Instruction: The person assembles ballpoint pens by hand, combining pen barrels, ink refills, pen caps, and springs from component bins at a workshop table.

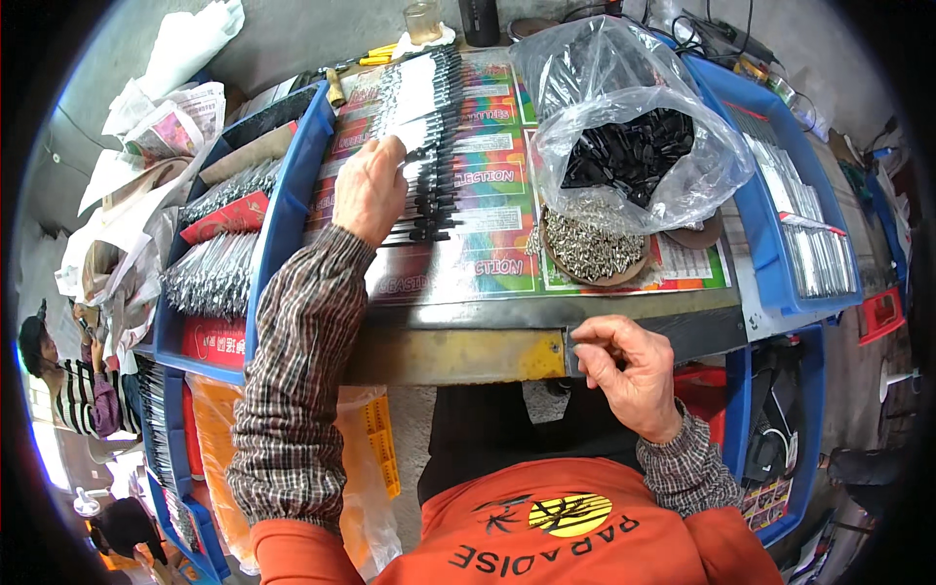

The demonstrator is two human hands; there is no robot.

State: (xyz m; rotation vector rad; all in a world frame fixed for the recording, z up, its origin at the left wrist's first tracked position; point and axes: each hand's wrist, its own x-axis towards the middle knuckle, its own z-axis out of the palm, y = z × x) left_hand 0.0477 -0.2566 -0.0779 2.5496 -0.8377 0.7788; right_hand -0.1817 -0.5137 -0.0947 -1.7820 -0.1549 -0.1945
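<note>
On my feed's far left, crumpled paper [161, 136] is heaped beside a blue plastic bin [274, 263] packed with slim, shiny pieces [210, 278]. Next I see the left hand [369, 190], its fingers bent at the row of thin black-and-silver parts [436, 185]; the fingertips are hidden, so I can't tell whether they grip one. That row lies on the table's glossy, brightly printed sheet [497, 249]. Further right I have a round dish [612, 280] heaped with small metal bits [590, 239], behind it a clear, wrinkled bag [720, 168] of smooth black pieces [624, 156]. Near the table's edge is the right hand [629, 375], fingers curled toward the thumb; I can't tell if anything is pinched. Farthest right, another blue bin [778, 258] holds flat silvery strips [814, 244].
</note>
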